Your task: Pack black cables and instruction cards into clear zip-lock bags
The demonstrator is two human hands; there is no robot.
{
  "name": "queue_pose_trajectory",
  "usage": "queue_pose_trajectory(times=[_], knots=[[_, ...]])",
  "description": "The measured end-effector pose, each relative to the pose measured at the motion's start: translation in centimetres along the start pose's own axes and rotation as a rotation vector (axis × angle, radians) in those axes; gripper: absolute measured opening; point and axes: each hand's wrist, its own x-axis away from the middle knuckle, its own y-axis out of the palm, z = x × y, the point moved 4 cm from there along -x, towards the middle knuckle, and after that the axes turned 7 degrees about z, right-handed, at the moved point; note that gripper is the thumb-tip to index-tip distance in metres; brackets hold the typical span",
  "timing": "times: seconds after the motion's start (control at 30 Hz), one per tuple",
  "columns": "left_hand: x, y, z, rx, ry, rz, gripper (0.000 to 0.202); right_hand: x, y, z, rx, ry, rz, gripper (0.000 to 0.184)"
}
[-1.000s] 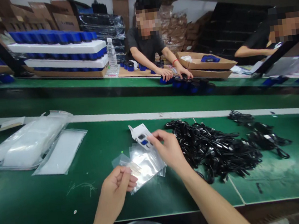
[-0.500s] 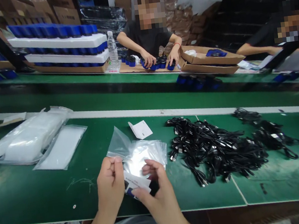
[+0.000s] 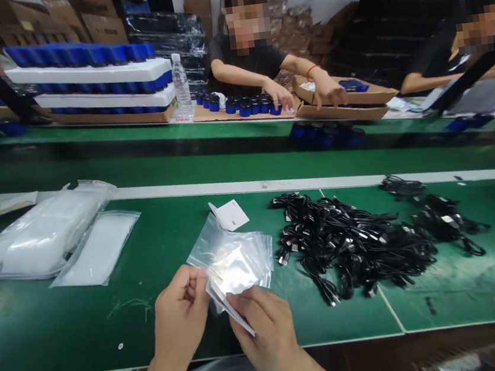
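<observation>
My left hand [image 3: 181, 312] is closed in a pinch on the edge of a clear plastic bag [image 3: 203, 244], whose loose film spreads upward from the fingers. A folded paper leaflet [image 3: 232, 311], seen nearly edge-on, is gripped between the thumb and fingers of my right hand [image 3: 265, 320]. The leaflet's far end meets the bag by my left fingertips; whether it is inside the bag I cannot tell. Beneath and beyond lies a stack of clear bags [image 3: 260, 258] on the green table. Another folded leaflet [image 3: 233, 215] lies just behind the stack.
A heap of black cables [image 3: 348, 251] lies to the right, with a smaller bunch [image 3: 450, 219] beyond it. Filled plastic packs [image 3: 98, 247] lie left. Across the bench, a person [image 3: 244, 61] handles blue-and-black parts [image 3: 245, 107] beside a water bottle [image 3: 181, 86].
My right hand has closed around the leaflet and turned it edge-on. The bag in my left hand has tilted lower. Across the bench, the person's hands have moved right.
</observation>
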Motion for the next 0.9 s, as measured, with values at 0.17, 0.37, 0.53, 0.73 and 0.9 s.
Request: queue_pose_trajectory(times=[0.17,0.37,0.53,0.73,0.9], knots=[[0.5,0.2,1.3,-0.108,0.139,0.006,0.017,0.2,-0.1,0.3,0.141,-0.050,0.007,0.019],[1.5,0.8,2.0,-0.191,0.356,0.008,0.024,-0.4,0.3,0.7,0.310,0.120,-0.229,0.022],[2.1,1.4,2.1,-0.214,0.519,-0.100,0.024,-1.5,-0.8,0.9,0.097,0.368,-0.463,0.018],[2.4,0.8,2.7,-0.239,0.561,-0.175,0.018,-2.1,-2.4,0.8,-0.170,0.485,-0.444,0.017],[3.3,0.8,3.1,-0.169,0.584,-0.265,0.014,-1.3,-0.6,2.9,-0.251,0.686,-0.153,0.024]])
